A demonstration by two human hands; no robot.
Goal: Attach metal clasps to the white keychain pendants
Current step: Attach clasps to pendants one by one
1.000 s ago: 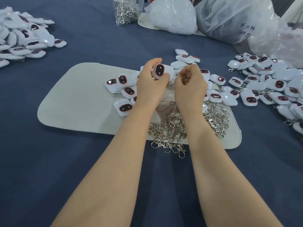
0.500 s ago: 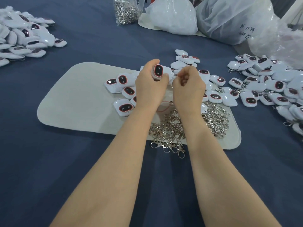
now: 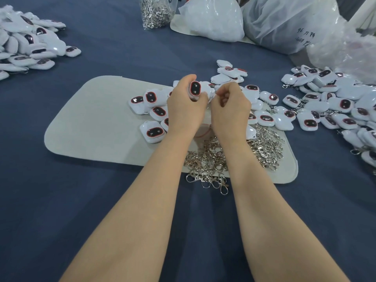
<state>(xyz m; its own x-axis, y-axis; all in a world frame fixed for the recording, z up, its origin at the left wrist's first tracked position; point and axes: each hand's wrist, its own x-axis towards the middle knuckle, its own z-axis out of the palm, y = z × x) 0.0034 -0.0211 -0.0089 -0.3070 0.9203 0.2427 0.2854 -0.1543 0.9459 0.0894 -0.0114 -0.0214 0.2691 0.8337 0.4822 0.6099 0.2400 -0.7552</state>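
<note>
My left hand point(image 3: 186, 105) grips a white pendant point(image 3: 196, 90) with a dark oval face, held upright above the grey felt mat point(image 3: 97, 127). My right hand point(image 3: 231, 107) is right beside it, fingers curled, pinching a small metal clasp point(image 3: 213, 96) at the pendant's right edge; most of the clasp is hidden by the fingers. Loose pendants point(image 3: 152, 115) lie on the mat behind my hands. A heap of metal clasps point(image 3: 209, 161) lies under my wrists at the mat's front edge.
A pile of pendants point(image 3: 335, 106) with clasps spreads at the right, another pile point(image 3: 26, 43) at the far left. At the back stand a clear bag of clasps point(image 3: 155, 12) and several plastic bags point(image 3: 284, 23). Blue cloth point(image 3: 61, 200) covers the table.
Both hands have shifted slightly left and closer together. The pendant has turned a little in my left hand, and my right fingers now work at its edge.
</note>
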